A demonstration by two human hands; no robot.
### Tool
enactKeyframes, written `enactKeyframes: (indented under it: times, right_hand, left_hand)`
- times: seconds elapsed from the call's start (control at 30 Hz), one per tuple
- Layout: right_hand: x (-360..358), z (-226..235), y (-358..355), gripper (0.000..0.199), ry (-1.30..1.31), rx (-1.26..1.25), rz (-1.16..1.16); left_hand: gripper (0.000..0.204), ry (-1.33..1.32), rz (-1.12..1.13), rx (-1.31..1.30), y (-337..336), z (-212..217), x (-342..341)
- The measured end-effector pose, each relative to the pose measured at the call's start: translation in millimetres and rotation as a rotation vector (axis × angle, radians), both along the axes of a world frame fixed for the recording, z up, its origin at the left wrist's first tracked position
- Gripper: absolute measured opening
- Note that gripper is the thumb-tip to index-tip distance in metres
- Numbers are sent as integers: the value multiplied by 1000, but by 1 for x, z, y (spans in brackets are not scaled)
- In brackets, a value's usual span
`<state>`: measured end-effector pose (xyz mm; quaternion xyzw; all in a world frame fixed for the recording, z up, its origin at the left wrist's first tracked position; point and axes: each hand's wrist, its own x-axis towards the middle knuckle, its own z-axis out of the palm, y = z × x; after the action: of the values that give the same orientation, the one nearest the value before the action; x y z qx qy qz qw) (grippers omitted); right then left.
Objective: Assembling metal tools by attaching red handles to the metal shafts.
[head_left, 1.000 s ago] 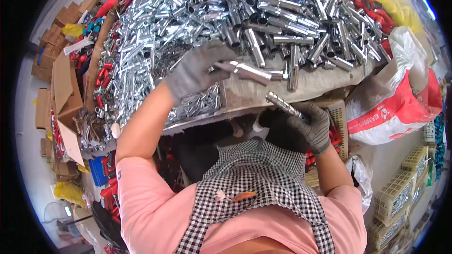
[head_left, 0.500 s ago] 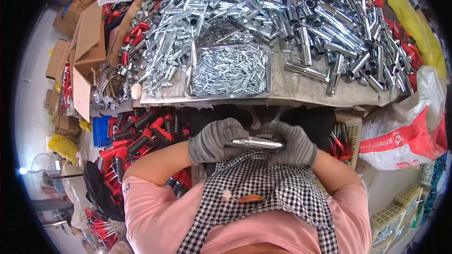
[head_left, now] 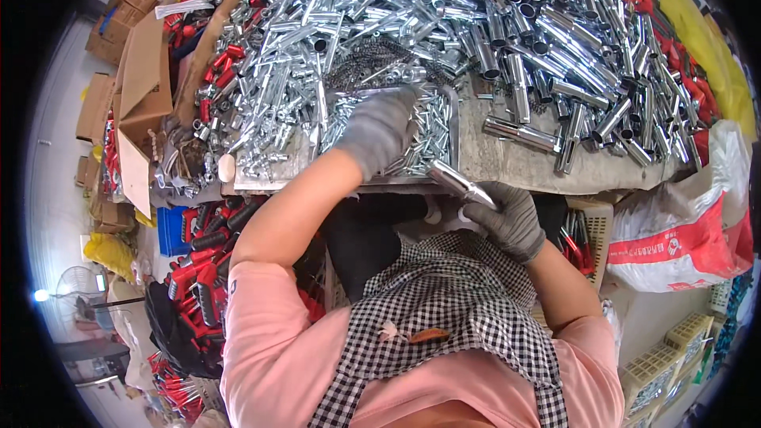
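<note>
My left hand (head_left: 380, 131), in a grey knit glove, reaches over a shallow metal tray (head_left: 453, 131) on the bench. Heaped in the tray are small silvery pins (head_left: 432, 123). The left fingers point away from me and are smeared by motion, so their grip does not show. In front of the bench edge my right hand (head_left: 514, 222), gloved alike, is closed round one end of a shiny chrome tube (head_left: 462, 184). The tube slants up and to the left, its free end close to the tray's near right corner.
Chrome tubes (head_left: 571, 55) lie piled at the bench's right, with smaller metal parts (head_left: 277, 87) at its left. Red-and-black tool handles (head_left: 208, 269) fill the space below left. A white-and-red sack (head_left: 674, 222) stands at right, an open cardboard box (head_left: 147, 79) at left.
My left hand has left the chrome tube and moved forward over the tray of pins. My right hand keeps the tube, now tilted and slightly farther forward.
</note>
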<state>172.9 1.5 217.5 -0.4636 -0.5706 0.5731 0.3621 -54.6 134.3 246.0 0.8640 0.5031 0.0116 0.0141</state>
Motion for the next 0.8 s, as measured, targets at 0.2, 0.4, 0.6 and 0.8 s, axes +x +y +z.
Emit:
enactKeyframes:
  times: [0.2,0.4,0.6,0.8]
  right_hand:
    - [6,14,3,39,-56,-169,-8]
    - [9,-7,-2,42,-256,153,-1]
    - [-3,13,-15,44,-264,131,99]
    - [-24,35,-39,48,-301,412,83]
  left_hand:
    - [48,59,111,-124,20,2,8]
    - [18,-735,20,-146,-37,30,-17]
    - [13,-1087,-493,-168,-98,4,-1]
    - [12,-1098,-54,-150,-145,-6,6]
